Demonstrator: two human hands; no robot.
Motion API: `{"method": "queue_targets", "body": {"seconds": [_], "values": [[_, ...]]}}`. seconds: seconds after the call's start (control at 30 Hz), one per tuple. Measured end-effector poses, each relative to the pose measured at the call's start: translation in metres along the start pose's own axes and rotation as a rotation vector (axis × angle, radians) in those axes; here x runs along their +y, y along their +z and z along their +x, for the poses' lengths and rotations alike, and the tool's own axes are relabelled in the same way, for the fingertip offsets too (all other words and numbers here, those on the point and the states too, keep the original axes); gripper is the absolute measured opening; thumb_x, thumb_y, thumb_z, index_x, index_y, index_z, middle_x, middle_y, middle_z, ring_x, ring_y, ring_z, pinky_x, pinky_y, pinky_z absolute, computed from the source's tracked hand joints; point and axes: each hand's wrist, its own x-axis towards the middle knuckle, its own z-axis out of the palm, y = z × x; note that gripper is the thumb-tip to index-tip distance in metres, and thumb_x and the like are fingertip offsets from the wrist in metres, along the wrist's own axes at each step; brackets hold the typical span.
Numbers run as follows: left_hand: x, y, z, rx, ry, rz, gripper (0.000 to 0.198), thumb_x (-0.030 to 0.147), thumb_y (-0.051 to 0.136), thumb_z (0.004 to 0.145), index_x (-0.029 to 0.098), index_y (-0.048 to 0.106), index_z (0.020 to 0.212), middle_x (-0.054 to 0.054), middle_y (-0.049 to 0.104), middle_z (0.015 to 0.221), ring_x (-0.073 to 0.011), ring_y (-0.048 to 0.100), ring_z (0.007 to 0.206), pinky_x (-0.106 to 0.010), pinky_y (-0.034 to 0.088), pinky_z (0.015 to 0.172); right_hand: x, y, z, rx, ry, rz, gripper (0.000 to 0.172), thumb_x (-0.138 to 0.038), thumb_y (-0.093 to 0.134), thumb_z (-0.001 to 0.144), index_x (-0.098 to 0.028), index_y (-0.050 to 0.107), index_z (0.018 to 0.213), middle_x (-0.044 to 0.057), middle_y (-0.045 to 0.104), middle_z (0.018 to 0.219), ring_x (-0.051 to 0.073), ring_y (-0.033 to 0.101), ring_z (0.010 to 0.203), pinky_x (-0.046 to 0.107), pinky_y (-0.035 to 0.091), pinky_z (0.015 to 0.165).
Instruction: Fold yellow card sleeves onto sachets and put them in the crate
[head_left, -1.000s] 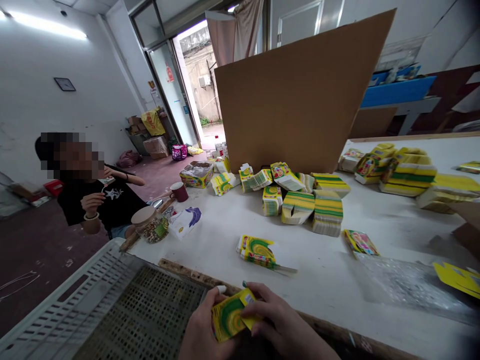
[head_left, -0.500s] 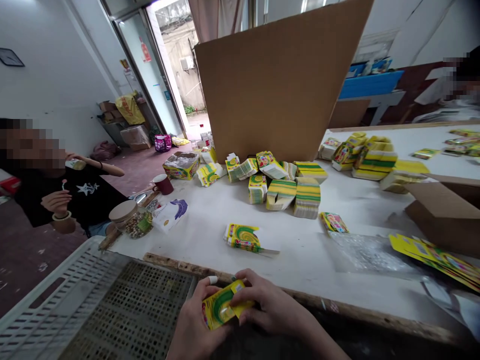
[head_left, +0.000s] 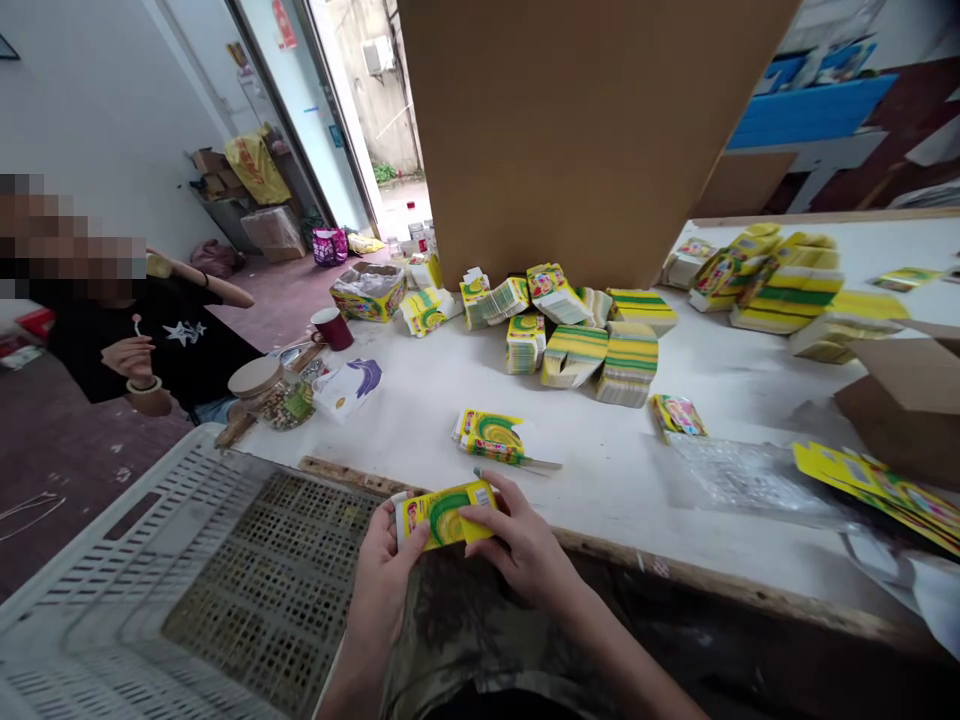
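A small yellow-and-green carton is held level between both hands, just over the table's front edge. My left hand grips its left end, thumb across the front; one fingertip there has a white covering. At the carton's right end, my right hand pinches the yellow panel between fingers and thumb. Whether anything is inside the carton cannot be seen. Past my hands, a few similar cartons lie on the white tabletop, with a thin strip sticking out to their right.
Bundled flat cartons line the tall cardboard sheet. A plastic crate stands lower left, near a jar, a tissue box and a mug. Clear plastic lies right. A person sits at left.
The carton has been lifted a little and turned from slanted to nearly level. My left hand has shifted to its left end. The camera view has tilted down.
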Motion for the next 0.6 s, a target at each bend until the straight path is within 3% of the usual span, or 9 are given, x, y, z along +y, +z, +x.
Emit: {"method": "queue_targets", "body": {"seconds": [0.17, 0.23, 0.33, 0.4, 0.53, 0.6], "values": [[0.002, 0.005, 0.0, -0.001, -0.071, -0.109, 0.065, 0.033, 0.083, 0.062, 0.016, 0.047, 0.113, -0.005, 0.07, 0.089, -0.021, 0.069, 0.08, -0.028, 0.054, 0.071, -0.005, -0.012, 0.005, -0.159, 0.022, 0.045, 0.025, -0.034, 0.062, 0.086, -0.023, 0.066, 0.108, 0.013, 0.041, 0.134, 0.023, 0.057, 0.106, 0.04, 0.048, 0.096], [0.003, 0.008, -0.001, -0.025, -0.073, -0.118, 0.065, 0.033, 0.082, 0.065, 0.016, 0.045, 0.115, -0.006, 0.07, 0.091, -0.0217, 0.069, 0.081, -0.029, 0.055, 0.071, -0.006, -0.013, 0.007, -0.091, 0.055, 0.114, 0.031, -0.033, 0.063, 0.085, -0.02, 0.059, 0.113, 0.014, 0.042, 0.132, 0.025, 0.052, 0.115, 0.04, 0.045, 0.1], [0.002, 0.012, -0.004, -0.049, -0.026, -0.08, 0.062, 0.032, 0.079, 0.069, 0.017, 0.044, 0.119, -0.007, 0.069, 0.097, -0.022, 0.069, 0.086, -0.03, 0.055, 0.075, -0.008, -0.007, 0.008, 0.04, 0.076, 0.244, 0.056, -0.034, 0.06, 0.086, -0.017, 0.036, 0.134, 0.017, 0.038, 0.138, 0.027, 0.036, 0.133, 0.043, 0.034, 0.11], [0.0, 0.014, -0.008, -0.046, 0.006, -0.046, 0.059, 0.033, 0.076, 0.072, 0.018, 0.043, 0.119, -0.007, 0.068, 0.1, -0.0217, 0.068, 0.089, -0.029, 0.054, 0.076, -0.008, 0.0, 0.009, 0.055, 0.093, 0.341, 0.066, -0.036, 0.056, 0.087, -0.017, 0.024, 0.141, 0.016, 0.037, 0.142, 0.026, 0.035, 0.135, 0.041, 0.035, 0.11], [-0.012, 0.017, -0.015, -0.036, 0.018, 0.041, 0.058, 0.038, 0.074, 0.075, 0.02, 0.041, 0.119, -0.006, 0.068, 0.1, -0.0194, 0.067, 0.088, -0.028, 0.053, 0.08, -0.007, 0.02, 0.013, 0.221, 0.228, 0.33, 0.032, -0.031, 0.043, 0.094, -0.018, 0.046, 0.123, 0.012, 0.058, 0.117, 0.022, 0.057, 0.11, 0.036, 0.048, 0.094], [-0.016, 0.015, -0.015, 0.0, 0.027, 0.091, 0.059, 0.041, 0.074, 0.073, 0.02, 0.041, 0.118, -0.005, 0.068, 0.097, -0.0196, 0.067, 0.087, -0.029, 0.053, 0.078, -0.007, 0.025, 0.015, 0.266, 0.236, 0.255, 0.027, -0.026, 0.04, 0.095, -0.018, 0.05, 0.119, 0.011, 0.06, 0.11, 0.021, 0.058, 0.104, 0.037, 0.048, 0.092]]}}
